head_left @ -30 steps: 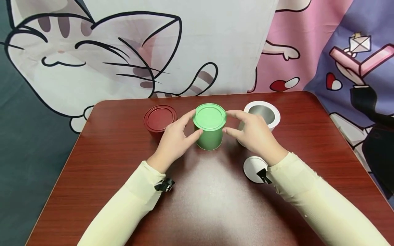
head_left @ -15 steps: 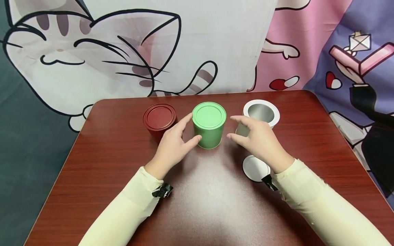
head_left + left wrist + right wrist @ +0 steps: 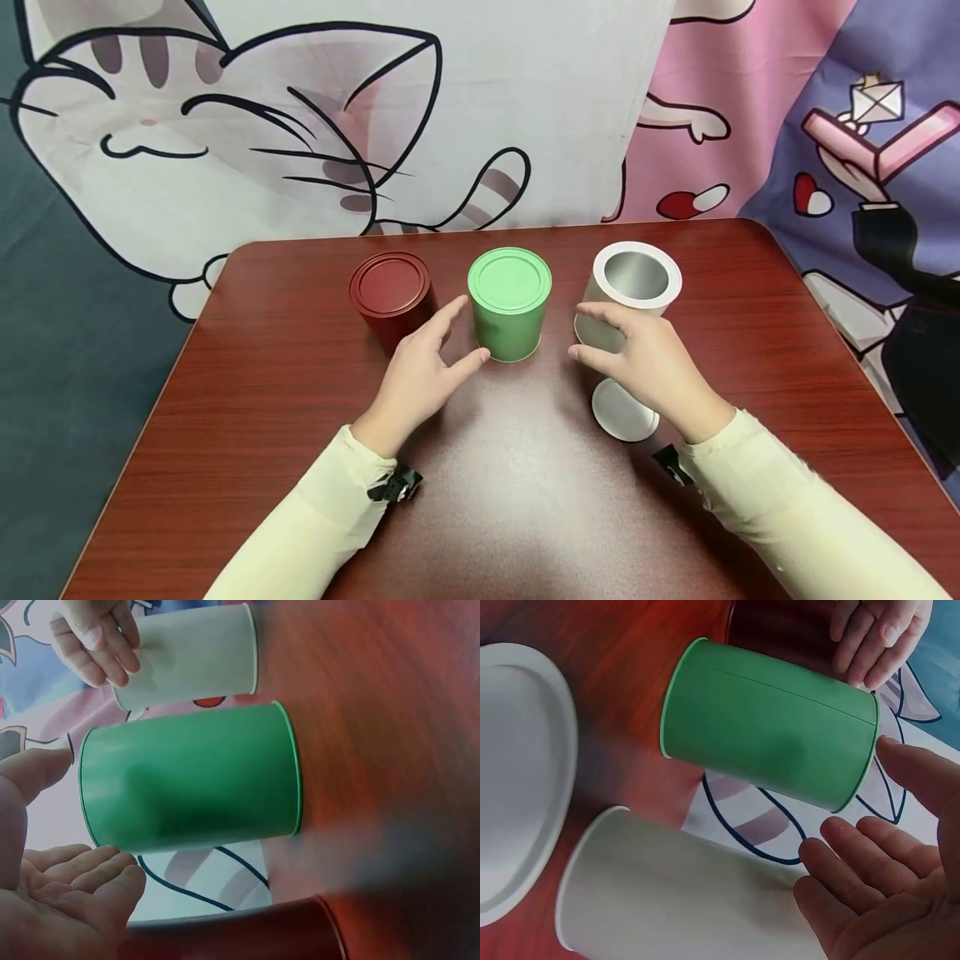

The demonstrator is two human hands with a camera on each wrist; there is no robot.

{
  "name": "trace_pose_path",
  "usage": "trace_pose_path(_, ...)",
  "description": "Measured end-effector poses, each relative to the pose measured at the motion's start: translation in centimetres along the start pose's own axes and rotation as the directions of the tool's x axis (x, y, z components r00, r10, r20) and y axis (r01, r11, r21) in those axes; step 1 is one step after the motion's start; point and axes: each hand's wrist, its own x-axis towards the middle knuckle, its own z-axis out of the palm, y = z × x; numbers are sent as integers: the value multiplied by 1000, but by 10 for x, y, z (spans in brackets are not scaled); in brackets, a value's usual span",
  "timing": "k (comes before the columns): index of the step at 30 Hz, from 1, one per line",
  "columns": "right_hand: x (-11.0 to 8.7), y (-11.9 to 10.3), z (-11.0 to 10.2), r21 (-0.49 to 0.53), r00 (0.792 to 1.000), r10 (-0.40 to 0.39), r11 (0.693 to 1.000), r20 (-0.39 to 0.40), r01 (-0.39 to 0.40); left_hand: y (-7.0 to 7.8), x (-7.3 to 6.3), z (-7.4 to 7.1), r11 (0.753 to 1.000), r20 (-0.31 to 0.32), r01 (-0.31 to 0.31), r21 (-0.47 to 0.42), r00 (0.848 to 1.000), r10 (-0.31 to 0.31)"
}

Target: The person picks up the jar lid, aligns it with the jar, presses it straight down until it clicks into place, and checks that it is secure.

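Observation:
A green can [image 3: 509,312] with its lid on stands upright at the middle of the table's back part. My left hand [image 3: 415,372] is just left of it, thumb and fingers spread apart, holding nothing. To the right, my right hand [image 3: 655,361] hovers in front of the white can [image 3: 636,287], fingers parted and nothing in them. That white can has no lid, and its silvery inside shows. A round white lid [image 3: 624,410] lies flat in front of it. Behind my left hand stands a lidded dark red can [image 3: 391,292], partly covered by that hand.
The cans stand in a row on a reddish-brown wooden table [image 3: 225,433]. Behind the table's back edge hangs a cloth [image 3: 570,108] with cartoon drawings. A dark device is strapped at each wrist.
Both hands have drawn back from the green can, toward me. The right hand has also moved away to the right, uncovering more of the white lid. The cans have stayed in place.

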Motion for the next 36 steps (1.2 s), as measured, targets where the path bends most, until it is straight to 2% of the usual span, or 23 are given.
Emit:
trace_pose_path(25,-29,21,2,-18,1000,13,1000,-16,-14,7,-24,35,999,54,-47,-22,997,48)
trace_pose_path(36,-40,28,2,-23,1000,17,1000,-2,-17,16,-31,54,997,123,-37,-69,991,45)
